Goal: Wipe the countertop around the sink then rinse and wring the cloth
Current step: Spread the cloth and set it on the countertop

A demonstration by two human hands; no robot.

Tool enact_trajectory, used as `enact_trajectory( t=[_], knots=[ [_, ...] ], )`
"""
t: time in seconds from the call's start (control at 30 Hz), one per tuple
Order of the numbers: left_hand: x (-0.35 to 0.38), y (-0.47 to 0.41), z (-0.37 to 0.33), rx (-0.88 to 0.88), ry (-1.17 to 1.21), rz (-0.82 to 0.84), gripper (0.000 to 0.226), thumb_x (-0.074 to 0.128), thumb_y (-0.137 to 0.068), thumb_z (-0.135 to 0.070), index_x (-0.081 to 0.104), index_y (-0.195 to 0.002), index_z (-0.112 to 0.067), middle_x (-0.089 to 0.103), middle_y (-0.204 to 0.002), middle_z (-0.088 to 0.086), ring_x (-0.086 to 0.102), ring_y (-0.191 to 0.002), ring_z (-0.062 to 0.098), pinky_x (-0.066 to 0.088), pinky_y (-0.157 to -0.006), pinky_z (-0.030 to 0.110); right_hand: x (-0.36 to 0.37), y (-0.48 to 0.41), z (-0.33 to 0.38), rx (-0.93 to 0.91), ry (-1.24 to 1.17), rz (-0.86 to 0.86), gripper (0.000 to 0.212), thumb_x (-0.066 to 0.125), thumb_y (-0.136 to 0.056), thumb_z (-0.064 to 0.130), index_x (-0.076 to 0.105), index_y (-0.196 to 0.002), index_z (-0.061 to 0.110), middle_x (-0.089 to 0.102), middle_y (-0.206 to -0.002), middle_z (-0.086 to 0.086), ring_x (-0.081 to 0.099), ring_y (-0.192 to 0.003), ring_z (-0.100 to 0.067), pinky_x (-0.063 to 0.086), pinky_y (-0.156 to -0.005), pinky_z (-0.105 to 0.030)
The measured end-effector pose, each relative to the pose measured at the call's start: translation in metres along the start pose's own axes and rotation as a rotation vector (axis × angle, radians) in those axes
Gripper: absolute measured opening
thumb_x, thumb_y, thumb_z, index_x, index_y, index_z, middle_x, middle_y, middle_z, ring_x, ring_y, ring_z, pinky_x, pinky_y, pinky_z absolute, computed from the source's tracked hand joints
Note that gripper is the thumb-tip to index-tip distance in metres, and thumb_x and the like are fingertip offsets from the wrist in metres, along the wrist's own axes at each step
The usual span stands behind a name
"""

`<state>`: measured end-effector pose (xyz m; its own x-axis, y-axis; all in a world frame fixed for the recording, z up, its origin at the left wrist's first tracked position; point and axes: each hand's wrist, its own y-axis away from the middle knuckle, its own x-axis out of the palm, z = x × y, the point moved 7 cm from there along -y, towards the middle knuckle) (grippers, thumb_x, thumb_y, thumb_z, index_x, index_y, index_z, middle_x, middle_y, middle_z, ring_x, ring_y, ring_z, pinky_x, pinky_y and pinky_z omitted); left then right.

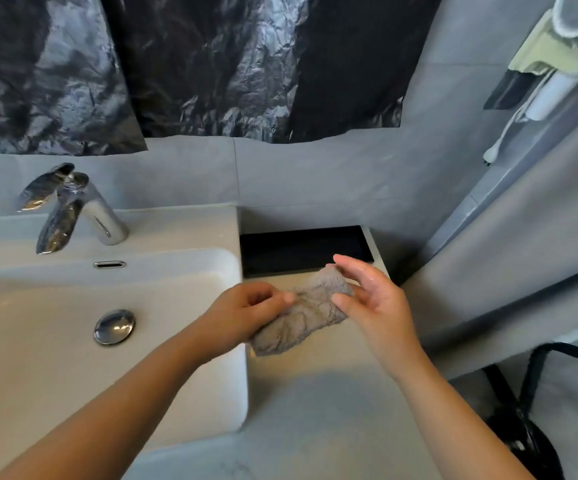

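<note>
Where both forearms reach in from the near edge, the left hand (246,313) crosses the right rim of the sink (55,358), knuckles up, its grip curled tight round the lower-left end of the cloth (306,317). The right hand (374,299) is turned palm-left with its fingers spread and lightly bent, and its narrow grip pinches the cloth's upper-right end between thumb and forefinger. The cloth hangs between them over the desk (315,393), just beside the sink, with its long axis running from near left to far right. It is grey, nubby and bunched into a rumpled roll. Beyond are a black recess (301,247), the chrome faucet (72,209) and crinkled black plastic sheeting (211,64).
</note>
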<state>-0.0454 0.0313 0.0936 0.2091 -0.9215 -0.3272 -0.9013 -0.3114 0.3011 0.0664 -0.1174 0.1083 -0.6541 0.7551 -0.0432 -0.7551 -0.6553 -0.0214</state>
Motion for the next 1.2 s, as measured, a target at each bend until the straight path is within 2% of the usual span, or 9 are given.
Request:
enact_trajectory(
  t=[0.1,0.27,0.33,0.53,0.7,0.8,0.9,1.03,1.2],
  knots=[
    [0.018,-0.012,0.001,-0.061,0.218,0.085,0.051,0.081,-0.059,-0.043,0.070,-0.099,-0.014,0.071,-0.095,0.009,0.067,-0.086,0.017,0.053,-0.082,0.035,-0.035,-0.020,-0.017,0.059,-0.084,-0.093,0.048,0.060,-0.084,-0.010,0.062,-0.116,0.026,0.068,-0.114,0.000,0.066,-0.104,-0.017,0.053,-0.076,-0.022],
    [0.046,-0.043,0.004,-0.166,0.787,-0.135,0.028,0.061,-0.089,-0.028,0.066,-0.111,-0.012,0.071,-0.111,0.006,0.065,-0.107,0.018,0.047,-0.098,0.040,-0.054,-0.044,-0.038,0.076,-0.114,-0.091,0.046,0.062,-0.085,-0.006,0.059,-0.121,0.022,0.065,-0.119,-0.001,0.066,-0.104,-0.013,0.053,-0.076,-0.021],
    [0.053,-0.062,0.011,-0.240,0.868,-0.209,0.028,0.055,-0.093,-0.030,0.064,-0.113,-0.013,0.071,-0.110,0.006,0.066,-0.105,0.018,0.048,-0.097,0.039,-0.059,-0.053,-0.046,0.062,-0.072,-0.101,0.047,0.062,-0.086,-0.006,0.058,-0.123,0.021,0.064,-0.122,0.000,0.065,-0.105,-0.011,0.053,-0.077,-0.021],
    [0.044,-0.120,0.029,-0.264,0.404,-0.490,0.035,0.053,-0.094,-0.035,0.066,-0.092,-0.003,0.068,-0.087,0.008,0.068,-0.075,0.017,0.056,-0.059,0.022,-0.081,-0.092,-0.078,0.076,-0.003,-0.156,0.044,0.063,-0.084,-0.006,0.062,-0.118,0.021,0.066,-0.116,0.004,0.066,-0.100,-0.006,0.051,-0.075,-0.016],
    [0.052,-0.179,0.051,-0.262,0.031,-0.490,0.025,0.049,-0.097,-0.025,0.057,-0.084,-0.004,0.060,-0.079,0.008,0.059,-0.069,0.018,0.053,-0.056,0.029,-0.094,-0.140,-0.121,0.112,0.081,-0.226,0.041,0.062,-0.084,-0.005,0.062,-0.119,0.017,0.064,-0.115,0.005,0.061,-0.097,0.008,0.047,-0.076,-0.007],
    [0.052,-0.216,0.053,-0.278,-0.040,-0.513,0.033,0.054,-0.093,-0.031,0.052,-0.072,-0.006,0.046,-0.063,0.003,0.042,-0.055,0.014,0.032,-0.049,0.024,-0.109,-0.174,-0.145,0.114,0.204,-0.279,0.039,0.061,-0.086,-0.002,0.062,-0.121,0.015,0.062,-0.118,0.005,0.059,-0.103,-0.001,0.041,-0.078,0.000],
    [0.051,-0.250,0.063,-0.353,0.013,-0.503,0.040,0.055,-0.091,-0.039,0.048,-0.063,-0.011,0.042,-0.057,0.001,0.041,-0.054,0.016,0.030,-0.052,0.027,-0.123,-0.204,-0.164,0.114,0.317,-0.281,0.038,0.062,-0.087,0.001,0.061,-0.123,0.014,0.062,-0.117,0.003,0.058,-0.105,-0.008,0.038,-0.077,0.003],
    [0.053,-0.280,0.076,-0.398,-0.019,-0.513,0.037,0.052,-0.093,-0.039,0.050,-0.065,-0.014,0.048,-0.059,0.000,0.044,-0.053,0.016,0.031,-0.050,0.027,-0.131,-0.226,-0.188,0.122,0.424,-0.262,0.037,0.061,-0.089,0.005,0.060,-0.125,0.016,0.062,-0.122,-0.001,0.058,-0.110,-0.014,0.039,-0.086,-0.008],
    [0.057,-0.297,0.083,-0.397,-0.351,-0.515,0.033,0.049,-0.094,-0.041,0.055,-0.081,-0.012,0.055,-0.070,0.000,0.049,-0.058,0.015,0.031,-0.048,0.026,-0.126,-0.230,-0.206,0.105,0.574,-0.254,0.043,0.060,-0.090,0.005,0.054,-0.132,0.011,0.057,-0.131,-0.007,0.054,-0.120,-0.020,0.038,-0.097,-0.020]
  ],
)
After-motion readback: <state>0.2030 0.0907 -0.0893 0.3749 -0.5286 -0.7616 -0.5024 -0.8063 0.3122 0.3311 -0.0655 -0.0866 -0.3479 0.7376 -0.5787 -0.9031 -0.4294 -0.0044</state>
